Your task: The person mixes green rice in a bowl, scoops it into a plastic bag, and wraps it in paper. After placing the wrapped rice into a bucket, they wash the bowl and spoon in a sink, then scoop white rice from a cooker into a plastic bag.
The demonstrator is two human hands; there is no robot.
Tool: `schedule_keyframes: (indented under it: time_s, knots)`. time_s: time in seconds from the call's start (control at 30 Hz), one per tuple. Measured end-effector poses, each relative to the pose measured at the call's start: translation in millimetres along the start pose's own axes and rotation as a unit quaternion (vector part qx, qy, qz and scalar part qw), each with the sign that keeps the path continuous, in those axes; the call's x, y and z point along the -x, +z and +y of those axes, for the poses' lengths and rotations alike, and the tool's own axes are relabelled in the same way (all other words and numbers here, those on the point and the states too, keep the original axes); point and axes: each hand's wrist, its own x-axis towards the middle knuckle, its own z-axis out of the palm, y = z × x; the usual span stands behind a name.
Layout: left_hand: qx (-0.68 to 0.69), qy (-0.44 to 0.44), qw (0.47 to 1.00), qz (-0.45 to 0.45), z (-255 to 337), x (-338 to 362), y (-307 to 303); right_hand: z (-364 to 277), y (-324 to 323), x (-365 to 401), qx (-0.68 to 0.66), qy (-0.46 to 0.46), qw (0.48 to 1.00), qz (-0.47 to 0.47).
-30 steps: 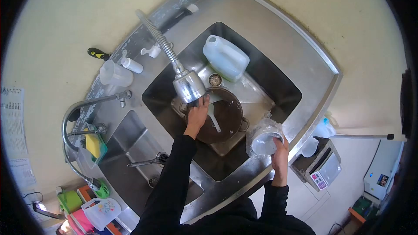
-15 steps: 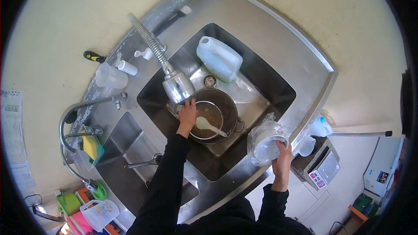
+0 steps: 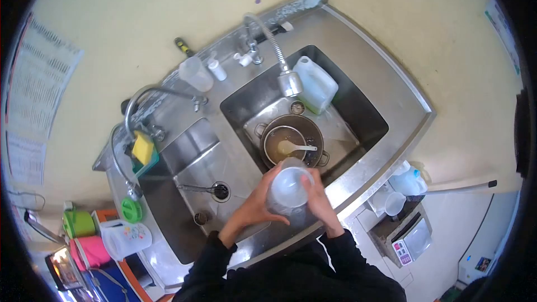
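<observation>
Steel sink (image 3: 366, 123) below; container (image 3: 290, 188), perhaps plastic-wrapped, partly behind fingers (image 3: 265, 188).

This looks like a kitchen, seen at its washing-up corner. A metal worktop (image 3: 386, 84) carries two sinks: the left sink (image 3: 193, 159) has a whisk (image 3: 194, 188) in it, the right sink (image 3: 356, 100) a two-handled pot (image 3: 315, 133). A curved tap (image 3: 168, 90) rises beside the left one; a spray tap (image 3: 290, 84) hangs over the right. A yellow sponge (image 3: 143, 148) sits at the left, and a digital scale (image 3: 417, 240) stands to the right. Whether home or professional, I cannot tell.
</observation>
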Motion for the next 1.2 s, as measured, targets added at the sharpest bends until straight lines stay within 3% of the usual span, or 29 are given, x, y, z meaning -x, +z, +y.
schedule_keyframes:
  time_s: [0.03,0.07,0.17,0.23,0.3,0.37,0.4,0.43,0.5,0.53,0.57,0.6,0.67,0.77,0.83,0.87,1.0,1.07,1.13,1.2]
  knots:
    - [-0.027,0.026,0.998,0.047,-3.8,17.4,4.8,2.2,14.2,4.9,0.046,-0.026,0.998,-0.044]
    - [-0.066,-0.006,0.993,0.097,-12.4,40.1,8.2,3.8,25.9,9.8,0.048,-0.088,0.99,-0.095]
    - [0.002,-0.04,0.966,0.257,-11.2,85.1,7.4,-29.7,20.3,-17.3,0.019,0.044,0.967,-0.252]
    - [-0.012,-0.057,0.94,0.336,-6.3,113.9,5.1,-22.2,14.6,-83.0,0.16,-0.043,0.973,-0.16]
    - [-0.029,-0.07,0.914,0.4,-8.6,140.5,1.1,32.0,-0.3,-166.0,0.45,-0.137,0.878,-0.085]
    - [-0.049,-0.088,0.889,0.447,-14.6,170.2,-0.2,124.2,-24.3,-246.8,0.557,-0.109,0.813,-0.128]
    - [-0.052,-0.119,0.873,0.47,-10.3,182.8,-0.4,137.4,-28.4,-264.1,0.632,-0.078,0.747,-0.19]
    - [-0.063,-0.135,0.865,0.48,-9.2,193.7,0.9,161.9,-38.9,-272.8,0.67,-0.097,0.712,-0.186]
    - [-0.101,-0.169,0.827,0.526,-7.3,219.3,0.7,269.5,-69.9,-330.9,0.664,-0.184,0.717,-0.105]
    - [-0.123,-0.185,0.796,0.564,-7.6,232.2,4.2,296.4,-81.0,-354.4,0.703,-0.205,0.661,-0.163]
    - [-0.121,-0.2,0.762,0.604,-5.7,244.2,6.6,248.6,-60.1,-322.4,0.698,-0.045,0.701,-0.135]
    - [-0.119,-0.21,0.73,0.639,-4.2,256.7,7.5,232.8,-45.7,-309.4,0.687,-0.002,0.717,-0.119]
    - [-0.171,-0.254,0.663,0.684,-13.8,293.4,12.5,270.4,-50.2,-328.0,0.755,-0.029,0.648,-0.094]
    - [-0.26,-0.36,0.496,0.747,-40.5,359.7,13.0,350.4,-86.1,-405.8,0.731,-0.053,0.607,-0.306]
    - [-0.264,-0.36,0.409,0.796,-62.3,401.7,7.4,288.8,-63.7,-355.2,0.696,-0.08,0.681,-0.214]
    - [-0.248,-0.344,0.396,0.814,-65.1,416.2,2.6,259.7,-53.6,-330.6,0.671,-0.097,0.716,-0.169]
    - [-0.151,-0.264,0.371,0.877,-71.3,444.8,-17.5,228.8,-57.5,-309.9,0.675,-0.097,0.714,-0.159]
    - [-0.225,-0.301,0.366,0.851,-74.9,452.9,-19.8,213.5,-63.4,-301.3,0.662,-0.14,0.712,-0.191]
    - [-0.264,-0.343,0.353,0.829,-72.7,452.4,-16.0,200.2,-59.4,-299.1,0.704,-0.106,0.674,-0.199]
    - [-0.254,-0.313,0.357,0.843,-68.4,445.9,-16.6,196.1,-53.6,-294.9,0.725,-0.071,0.66,-0.185]
